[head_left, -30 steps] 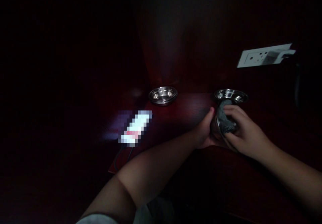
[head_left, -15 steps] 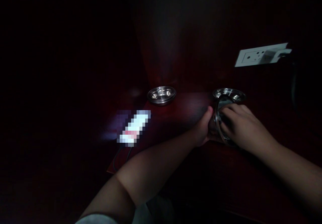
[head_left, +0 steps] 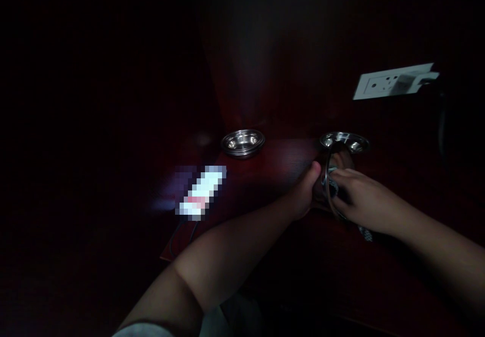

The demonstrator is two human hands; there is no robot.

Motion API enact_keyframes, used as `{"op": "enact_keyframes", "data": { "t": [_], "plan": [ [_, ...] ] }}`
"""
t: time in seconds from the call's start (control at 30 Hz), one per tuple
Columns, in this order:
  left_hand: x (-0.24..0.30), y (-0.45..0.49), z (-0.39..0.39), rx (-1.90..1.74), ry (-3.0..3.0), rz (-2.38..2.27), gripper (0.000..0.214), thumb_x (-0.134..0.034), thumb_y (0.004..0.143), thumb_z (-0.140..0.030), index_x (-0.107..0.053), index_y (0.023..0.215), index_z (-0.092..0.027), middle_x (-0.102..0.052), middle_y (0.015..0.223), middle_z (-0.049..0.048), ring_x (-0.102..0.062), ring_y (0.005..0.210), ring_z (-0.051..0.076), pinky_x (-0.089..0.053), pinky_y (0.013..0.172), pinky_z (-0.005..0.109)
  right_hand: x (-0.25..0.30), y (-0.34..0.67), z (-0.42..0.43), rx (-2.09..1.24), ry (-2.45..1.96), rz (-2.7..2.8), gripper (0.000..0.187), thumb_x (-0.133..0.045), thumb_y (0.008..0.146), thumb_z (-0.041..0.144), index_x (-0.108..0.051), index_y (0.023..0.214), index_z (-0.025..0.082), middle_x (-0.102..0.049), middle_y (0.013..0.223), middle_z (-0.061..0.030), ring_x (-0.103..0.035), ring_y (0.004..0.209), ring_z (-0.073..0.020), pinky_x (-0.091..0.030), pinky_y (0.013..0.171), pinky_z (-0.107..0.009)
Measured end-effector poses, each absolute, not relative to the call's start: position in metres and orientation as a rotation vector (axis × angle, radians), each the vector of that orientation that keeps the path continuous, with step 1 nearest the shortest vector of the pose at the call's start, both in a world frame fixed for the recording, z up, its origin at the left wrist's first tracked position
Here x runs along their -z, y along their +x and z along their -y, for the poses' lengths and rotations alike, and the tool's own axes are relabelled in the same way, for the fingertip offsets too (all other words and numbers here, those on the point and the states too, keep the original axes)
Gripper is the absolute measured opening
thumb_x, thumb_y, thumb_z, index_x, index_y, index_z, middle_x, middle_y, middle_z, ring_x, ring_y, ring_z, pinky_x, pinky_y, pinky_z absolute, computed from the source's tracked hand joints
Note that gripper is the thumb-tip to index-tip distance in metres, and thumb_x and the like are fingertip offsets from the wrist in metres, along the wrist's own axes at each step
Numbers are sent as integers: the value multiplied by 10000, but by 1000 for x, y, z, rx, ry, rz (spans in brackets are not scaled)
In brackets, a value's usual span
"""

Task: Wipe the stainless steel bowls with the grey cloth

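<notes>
My left hand [head_left: 305,193] grips a small steel bowl [head_left: 329,185] tipped on its side, thumb up against its rim. Inside that bowl, my right hand [head_left: 359,198] is closed on a checked cloth [head_left: 333,188], and a corner of the cloth hangs out below my wrist. Both hands are over the dark red table [head_left: 280,160]. Another steel bowl [head_left: 344,141] stands upright just behind them.
A stack of steel bowls [head_left: 243,142] sits at the table's back middle. A lit, blurred phone [head_left: 200,193] lies at the left with a cable trailing off the front edge. A white wall socket [head_left: 394,81] with a plug is at the upper right. The room is very dark.
My right hand has pushed the cloth deeper into the tipped bowl and slid lower; the cloth, bunched on top before, now mostly hides inside. The left hand holds still.
</notes>
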State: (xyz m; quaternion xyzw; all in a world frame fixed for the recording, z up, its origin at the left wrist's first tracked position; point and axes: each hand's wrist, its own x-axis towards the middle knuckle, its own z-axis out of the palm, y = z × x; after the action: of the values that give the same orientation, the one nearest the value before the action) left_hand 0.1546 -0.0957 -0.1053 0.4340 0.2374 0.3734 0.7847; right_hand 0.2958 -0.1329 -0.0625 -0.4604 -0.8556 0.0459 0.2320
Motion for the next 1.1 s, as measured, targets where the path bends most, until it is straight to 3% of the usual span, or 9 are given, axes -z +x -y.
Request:
{"op": "enact_keyframes", "data": {
  "t": [0.2, 0.43, 0.63, 0.8, 1.1],
  "plan": [
    [102, 155, 96, -833, 918, -577, 735, -299, 862, -727, -621, 1192, -155, -724, 949, 117, -690, 835, 249, -532, 796, 420, 57, 293, 137, -525, -1126, 2285, 134, -517, 825, 246, -640, 791, 205, -685, 845, -57, -633, 764, -225, -525, 748, -377],
    [105, 156, 91, -808, 923, -621, 808, -197, 852, -758, -663, 1092, -142, -720, 839, 106, -681, 831, 249, -516, 817, 431, 73, 295, 141, -1053, -913, 1964, 294, -511, 890, 426, -662, 1032, 217, -701, 921, -62, -654, 891, -274, -540, 858, -449],
    [105, 156, 92, -815, 870, -617, 756, -227, 864, -736, -663, 1104, -165, -727, 906, 98, -672, 890, 246, -503, 876, 429, 80, 295, 148, -809, -893, 1886, 307, -520, 879, 463, -663, 1061, 262, -692, 1061, -79, -635, 1019, -308, -527, 911, -478],
    [98, 158, 95, -801, 863, -661, 705, -183, 924, -638, -647, 1144, -153, -728, 890, 96, -677, 884, 234, -516, 839, 405, 78, 296, 145, -579, -909, 1958, 283, -499, 891, 389, -626, 1085, 227, -683, 1038, -105, -651, 925, -284, -541, 870, -476],
    [95, 157, 99, -800, 927, -679, 639, -285, 916, -631, -567, 1276, -186, -724, 924, 84, -680, 757, 215, -537, 752, 396, 74, 291, 132, -115, -1008, 2121, 417, -542, 801, 243, -533, 1211, 165, -522, 1323, -181, -532, 1219, -352, -466, 1003, -529]
  ]
}}
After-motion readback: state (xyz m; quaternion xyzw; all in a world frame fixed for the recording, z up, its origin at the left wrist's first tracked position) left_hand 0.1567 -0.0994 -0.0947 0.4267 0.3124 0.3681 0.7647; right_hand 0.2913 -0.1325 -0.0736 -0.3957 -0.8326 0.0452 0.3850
